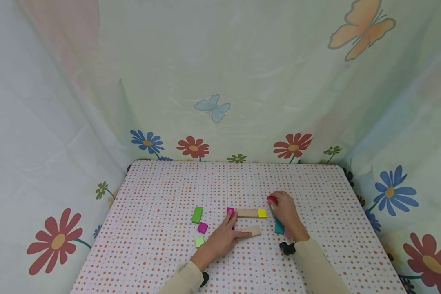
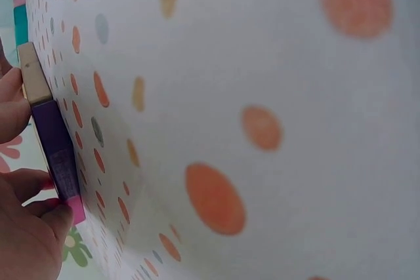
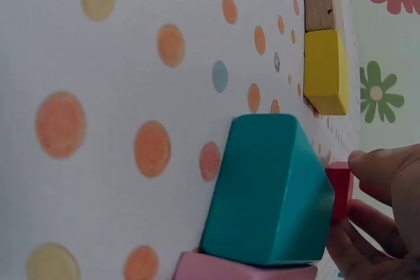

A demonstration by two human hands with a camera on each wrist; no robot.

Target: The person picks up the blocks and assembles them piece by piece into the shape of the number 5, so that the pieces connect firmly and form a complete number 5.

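Note:
My left hand [image 1: 222,237] lies over a magenta block [image 1: 230,210], its bent fingers against the block's far end. Its thumb is on a slanted wooden plank [image 1: 255,231], which meets the block, dark purple on its shaded side [image 2: 54,137], in the left wrist view. My right hand [image 1: 287,214] pinches a small red block [image 3: 339,189] between thumb and fingers, at the far end of a teal block [image 3: 262,188]. A pink block [image 3: 230,268] touches the teal one's near end. A second wooden plank [image 1: 247,213] runs from the magenta block to a yellow block [image 1: 262,213].
Left of the left hand lie a green block [image 1: 197,214], a small magenta cube [image 1: 202,227] and a light green block [image 1: 199,242]. The dotted table [image 1: 161,196] ends at a patterned curtain [image 1: 169,81] behind and on both sides.

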